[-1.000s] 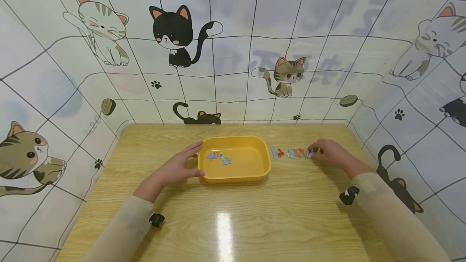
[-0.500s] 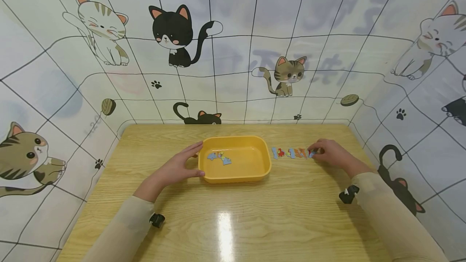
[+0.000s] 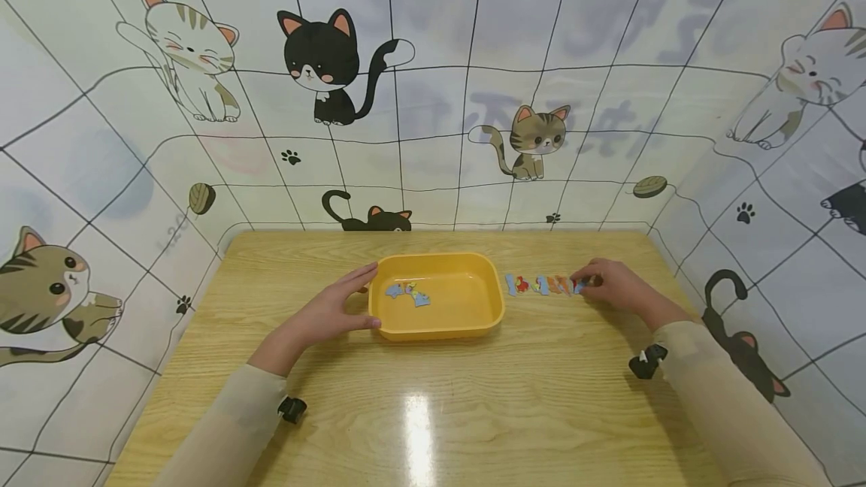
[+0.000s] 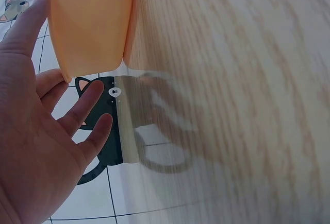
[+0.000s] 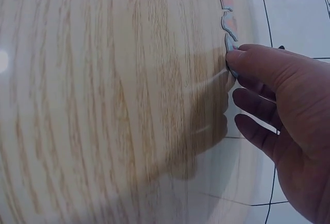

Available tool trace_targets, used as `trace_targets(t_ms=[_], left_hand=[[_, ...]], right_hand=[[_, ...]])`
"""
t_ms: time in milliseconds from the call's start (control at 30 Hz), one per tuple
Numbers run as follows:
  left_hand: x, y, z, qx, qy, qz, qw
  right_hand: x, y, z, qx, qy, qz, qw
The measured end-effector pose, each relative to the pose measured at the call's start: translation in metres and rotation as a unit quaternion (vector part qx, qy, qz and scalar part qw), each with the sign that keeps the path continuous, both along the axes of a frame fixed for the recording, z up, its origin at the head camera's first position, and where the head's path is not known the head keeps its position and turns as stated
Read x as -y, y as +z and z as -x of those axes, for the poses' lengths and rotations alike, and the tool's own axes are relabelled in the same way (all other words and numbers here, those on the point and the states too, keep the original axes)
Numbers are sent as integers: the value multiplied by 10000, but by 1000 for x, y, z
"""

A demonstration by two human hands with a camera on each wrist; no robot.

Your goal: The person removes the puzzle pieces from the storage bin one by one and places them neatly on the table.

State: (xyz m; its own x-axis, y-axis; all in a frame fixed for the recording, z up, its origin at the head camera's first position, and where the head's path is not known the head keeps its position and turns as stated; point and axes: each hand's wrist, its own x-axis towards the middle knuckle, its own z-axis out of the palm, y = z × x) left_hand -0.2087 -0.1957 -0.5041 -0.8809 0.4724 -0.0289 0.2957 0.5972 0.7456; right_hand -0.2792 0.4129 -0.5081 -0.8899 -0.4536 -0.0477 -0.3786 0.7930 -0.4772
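"What's that right hand got?"

"The end puzzle piece. Thumb and finger pinch it flat to the table, at the far right of a row of jigsaw pieces: blue, red, orange."

"And the yellow tray?"

"Just left of the row. A few loose pieces, mostly blue, lie in it, over on its left side."

"Is the left hand gripping it?"

"Spread wide, I'd say, thumb and a finger touching the tray's left end, the others out straight-ish."

"Any writing about?"

"Faint bluish characters on the cat-print backdrop, too blurred to read from here. It stands behind the wood-grain table."
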Motion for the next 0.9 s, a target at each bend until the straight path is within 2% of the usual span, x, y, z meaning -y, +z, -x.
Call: trace_targets(t_ms=[400, 667, 900], left_hand=[[1, -3, 2, -37, -38, -1, 10000], [1, -3, 1, -6, -22, -11, 10000], [0, 1, -1, -51, -52, 12, 10000]], right_hand=[[7, 4, 1, 129, -370, 269, 9989], [34, 22, -4, -90, -402, 789, 9960], [61, 37, -6, -187, -230, 1010, 9944]])
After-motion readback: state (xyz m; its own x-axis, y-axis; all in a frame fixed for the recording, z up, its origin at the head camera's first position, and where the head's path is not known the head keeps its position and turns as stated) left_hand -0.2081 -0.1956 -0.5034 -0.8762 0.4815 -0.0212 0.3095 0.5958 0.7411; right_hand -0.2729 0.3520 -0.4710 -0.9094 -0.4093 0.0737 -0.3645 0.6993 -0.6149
